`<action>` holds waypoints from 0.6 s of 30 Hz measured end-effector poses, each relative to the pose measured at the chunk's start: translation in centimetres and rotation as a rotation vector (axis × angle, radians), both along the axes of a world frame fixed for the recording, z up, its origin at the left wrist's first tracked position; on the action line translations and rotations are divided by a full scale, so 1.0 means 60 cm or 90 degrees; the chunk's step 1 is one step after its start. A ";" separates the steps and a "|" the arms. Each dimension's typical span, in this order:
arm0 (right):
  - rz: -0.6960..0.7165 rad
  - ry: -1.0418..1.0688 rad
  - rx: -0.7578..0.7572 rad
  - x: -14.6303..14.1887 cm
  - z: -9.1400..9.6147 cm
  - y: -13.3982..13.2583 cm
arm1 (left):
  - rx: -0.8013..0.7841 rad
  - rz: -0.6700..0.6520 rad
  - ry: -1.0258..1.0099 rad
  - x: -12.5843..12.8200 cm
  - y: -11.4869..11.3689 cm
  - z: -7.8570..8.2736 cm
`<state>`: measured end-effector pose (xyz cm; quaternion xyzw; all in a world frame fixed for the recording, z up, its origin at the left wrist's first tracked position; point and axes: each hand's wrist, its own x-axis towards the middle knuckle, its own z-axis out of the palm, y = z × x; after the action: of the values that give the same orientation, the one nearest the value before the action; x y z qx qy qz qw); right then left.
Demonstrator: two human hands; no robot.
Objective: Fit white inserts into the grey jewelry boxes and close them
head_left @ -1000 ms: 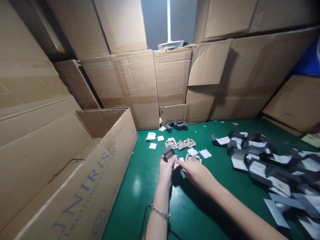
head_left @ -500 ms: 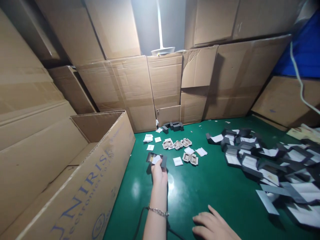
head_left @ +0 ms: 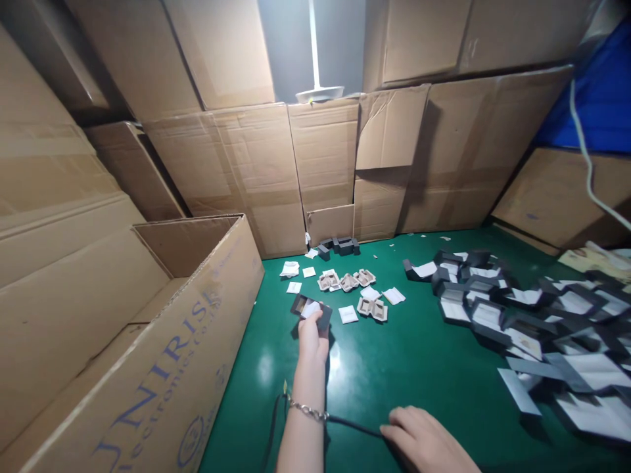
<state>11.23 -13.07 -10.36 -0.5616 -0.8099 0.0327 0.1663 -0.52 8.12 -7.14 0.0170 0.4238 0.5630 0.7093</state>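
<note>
My left hand [head_left: 312,334] reaches forward over the green table [head_left: 394,368] and holds a small open grey box [head_left: 310,309] with a white pad inside. A bracelet sits on that wrist. My right hand [head_left: 422,439] rests low near the front edge, fingers curled on the table beside a black cable [head_left: 352,426]; it holds nothing I can see. Just beyond the box lie small beige inserts [head_left: 350,282] and white pads [head_left: 348,314].
A big open cardboard carton [head_left: 162,348] with blue lettering stands at the left. Stacked cartons [head_left: 325,164] wall in the back. A heap of open grey boxes [head_left: 517,315] covers the table's right side. A few shut grey boxes [head_left: 340,247] sit at the back.
My right hand has let go of the grey box and drawn back to the near edge. My left hand has carried the opened box left and forward.
</note>
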 end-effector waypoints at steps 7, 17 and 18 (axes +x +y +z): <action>-0.071 0.025 -0.064 -0.038 0.011 0.030 | 0.040 0.036 0.044 -0.001 0.001 -0.003; -0.062 0.039 -0.010 -0.041 0.015 0.020 | 0.243 0.134 0.278 -0.005 -0.010 -0.010; -0.063 0.043 -0.021 -0.041 0.017 0.019 | 0.244 0.136 0.273 -0.005 -0.011 -0.009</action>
<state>8.76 -11.93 -9.34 -0.6020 -0.7745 0.0566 0.1857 -0.81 7.44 -7.65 0.2244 0.4492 0.6875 0.5246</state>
